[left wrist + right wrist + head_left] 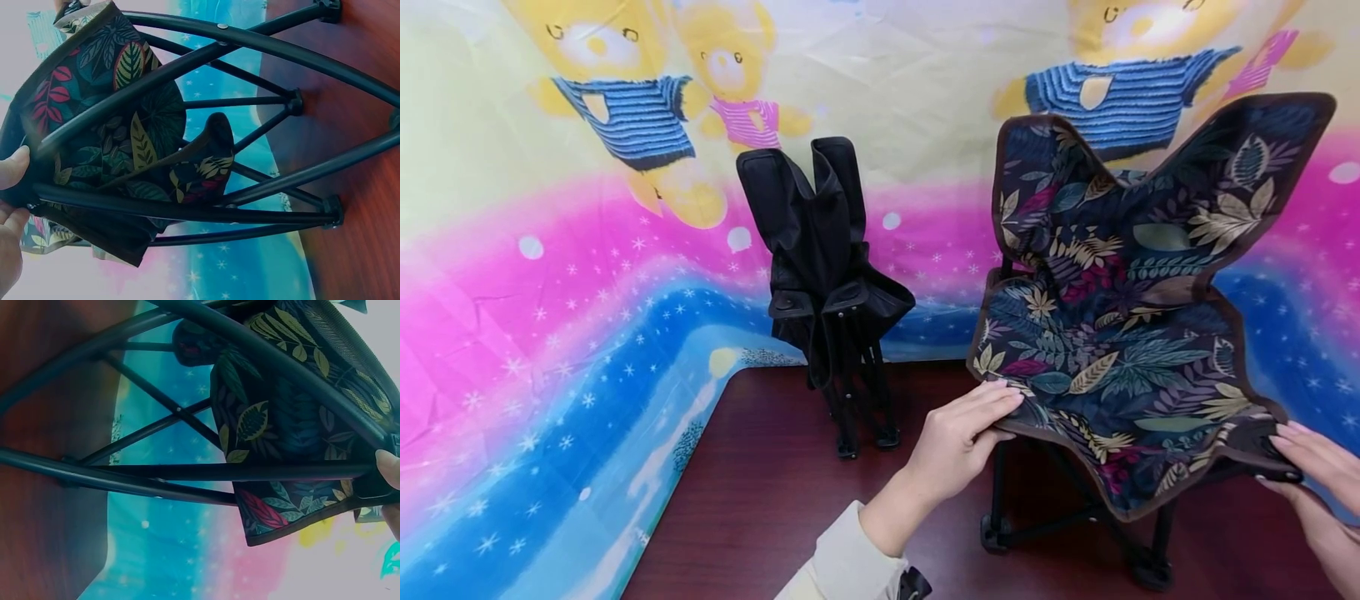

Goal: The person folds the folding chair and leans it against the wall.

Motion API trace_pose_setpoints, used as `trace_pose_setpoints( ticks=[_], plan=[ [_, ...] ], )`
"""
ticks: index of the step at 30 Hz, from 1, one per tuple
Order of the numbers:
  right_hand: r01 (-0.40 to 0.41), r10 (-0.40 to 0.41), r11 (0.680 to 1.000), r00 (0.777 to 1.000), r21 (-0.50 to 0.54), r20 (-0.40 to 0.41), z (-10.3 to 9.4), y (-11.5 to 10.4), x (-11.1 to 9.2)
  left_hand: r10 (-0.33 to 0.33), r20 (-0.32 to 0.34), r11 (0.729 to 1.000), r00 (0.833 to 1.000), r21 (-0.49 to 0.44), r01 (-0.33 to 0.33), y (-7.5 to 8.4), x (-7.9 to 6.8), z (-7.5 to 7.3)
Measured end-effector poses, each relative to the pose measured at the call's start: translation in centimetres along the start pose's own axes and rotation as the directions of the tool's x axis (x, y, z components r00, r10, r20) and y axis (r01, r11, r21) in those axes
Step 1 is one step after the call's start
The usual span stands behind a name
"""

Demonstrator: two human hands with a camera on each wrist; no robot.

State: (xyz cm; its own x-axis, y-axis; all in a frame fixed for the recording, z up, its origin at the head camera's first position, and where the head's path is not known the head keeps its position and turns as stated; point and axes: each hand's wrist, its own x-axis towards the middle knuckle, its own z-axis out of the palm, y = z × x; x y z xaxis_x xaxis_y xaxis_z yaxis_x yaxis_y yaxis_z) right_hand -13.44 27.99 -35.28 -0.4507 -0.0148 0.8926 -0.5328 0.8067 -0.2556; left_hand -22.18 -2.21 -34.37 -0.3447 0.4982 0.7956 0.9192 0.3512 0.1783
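A folding camping chair (1120, 358) with dark leaf-print fabric and brown edging stands spread out on the right in the head view. My left hand (958, 433) grips its front left seat corner, fingers on top and thumb beneath. At the front right corner, my right hand (1322, 492) pinches the fabric and frame end from the outer side; the head view cuts part of it off. Both wrist views show black crossed tubes (187, 209) under the seat. In the right wrist view, the thumb (389, 467) lies against the right corner.
A folded black camping chair (820, 242) stands upright left of the patterned one. Both are on a dark red-brown wooden table (752, 500). Behind hangs a colourful sheet (625, 275) printed with bears and snowflakes, which also runs along the table's left side.
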Motion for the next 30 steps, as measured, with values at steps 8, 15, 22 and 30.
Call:
trace_pose_setpoints(
  ticks=[8, 15, 22, 30],
  plan=[
    [-0.028, 0.027, 0.999, 0.999, 0.020, 0.037, 0.2, -0.6, 0.8, -0.006, -0.014, 1.000, 1.000, -0.016, 0.006, 0.1, 0.3, -0.2],
    [-0.026, 0.024, 0.998, 0.999, 0.055, 0.034, 0.3, -1.1, 1.3, -0.013, -0.017, 1.000, 1.000, -0.021, 0.013, 0.3, 0.6, -0.4],
    [-0.038, 0.035, 0.998, 0.998, 0.051, 0.057, 0.4, -1.6, 1.8, -0.014, -0.020, 1.000, 1.000, -0.025, 0.013, 0.2, 0.8, -0.5],
    [-0.029, 0.025, 0.998, 0.998, 0.057, 0.061, 0.7, -1.6, 2.3, -0.015, -0.026, 0.999, 1.000, -0.031, 0.014, 0.3, 1.2, -0.4]
  ],
)
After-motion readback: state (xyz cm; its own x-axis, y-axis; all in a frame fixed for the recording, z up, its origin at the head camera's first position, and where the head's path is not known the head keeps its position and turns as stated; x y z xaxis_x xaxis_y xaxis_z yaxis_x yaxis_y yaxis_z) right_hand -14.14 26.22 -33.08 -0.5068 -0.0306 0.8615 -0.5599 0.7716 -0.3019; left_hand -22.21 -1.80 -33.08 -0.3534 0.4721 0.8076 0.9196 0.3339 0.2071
